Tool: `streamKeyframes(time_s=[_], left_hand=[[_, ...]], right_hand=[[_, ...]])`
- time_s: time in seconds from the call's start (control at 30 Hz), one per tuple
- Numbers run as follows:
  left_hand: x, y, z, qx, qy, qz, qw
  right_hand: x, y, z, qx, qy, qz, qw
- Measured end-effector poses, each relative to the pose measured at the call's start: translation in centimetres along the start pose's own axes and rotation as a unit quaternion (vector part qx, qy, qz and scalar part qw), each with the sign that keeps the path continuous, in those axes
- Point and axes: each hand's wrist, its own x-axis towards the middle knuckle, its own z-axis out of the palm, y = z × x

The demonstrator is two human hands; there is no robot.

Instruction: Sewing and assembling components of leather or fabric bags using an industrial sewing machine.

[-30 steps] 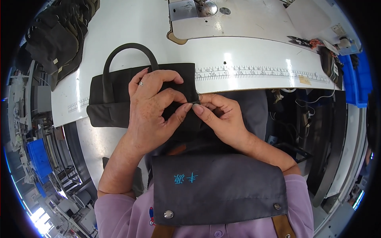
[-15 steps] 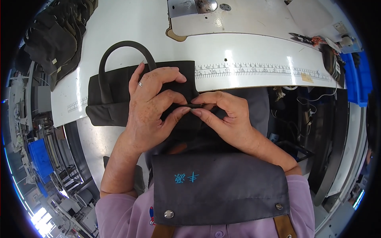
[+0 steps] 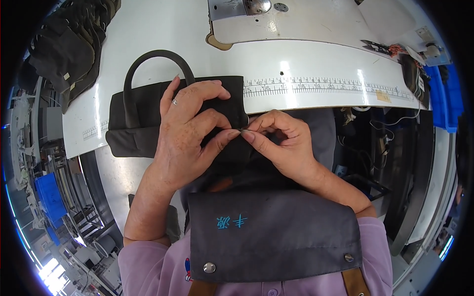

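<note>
A dark fabric bag (image 3: 148, 98) with one rounded handle standing up lies along the front edge of the white table. My left hand (image 3: 185, 126) rests over its right part, thumb and index finger pinching the bag's edge, the other fingers spread on the cloth. Close against it, my right hand (image 3: 281, 135) pinches the same edge near the bag's right end, thumb against index finger. The fingertips of both hands nearly meet there. Whatever fine detail lies between them is too small to make out.
A sewing machine bed (image 3: 306, 22) spans the back of the table. A ruler strip (image 3: 306, 88) runs along the front edge. Dark fabric pieces (image 3: 69, 54) are heaped at the far left. Thread snips (image 3: 376, 47) lie at the right, near a blue bin (image 3: 444, 98).
My right fingertips have shifted slightly along the bag's edge and closed in near my left thumb. The bag and my left hand have barely moved.
</note>
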Motion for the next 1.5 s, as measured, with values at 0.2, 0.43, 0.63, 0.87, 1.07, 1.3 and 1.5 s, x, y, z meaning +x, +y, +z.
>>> streamKeyframes(time_s=[0.2,0.43,0.63,0.87,1.07,1.3,1.5], left_hand=[[0.1,0.4,-0.2,0.013,-0.023,-0.032,0.999],[0.3,0.6,0.1,0.01,-0.015,-0.044,0.999],[0.5,0.7,0.2,0.006,-0.01,-0.039,0.999],[-0.1,0.2,-0.3,-0.056,0.013,-0.048,0.997],[-1.2,-3.5,-5.7,-0.022,0.216,-0.088,0.972],[-3.0,-8.9,-8.8,-0.102,0.161,-0.209,0.959],[-0.1,-6.7,-8.5,-0.172,0.004,-0.243,0.955]], right_hand=[[-0.1,0.0,0.4,0.025,0.024,0.008,0.999],[-0.4,-0.2,-0.2,-0.076,0.003,-0.004,0.997],[-0.5,0.6,0.6,0.019,0.028,0.047,0.998],[0.1,0.6,0.6,0.083,-0.007,0.1,0.991],[-0.6,0.8,0.4,0.076,0.049,0.046,0.995],[-0.4,0.1,1.4,0.155,-0.061,0.078,0.983],[-0.6,-0.3,1.2,0.04,-0.065,0.12,0.99]])
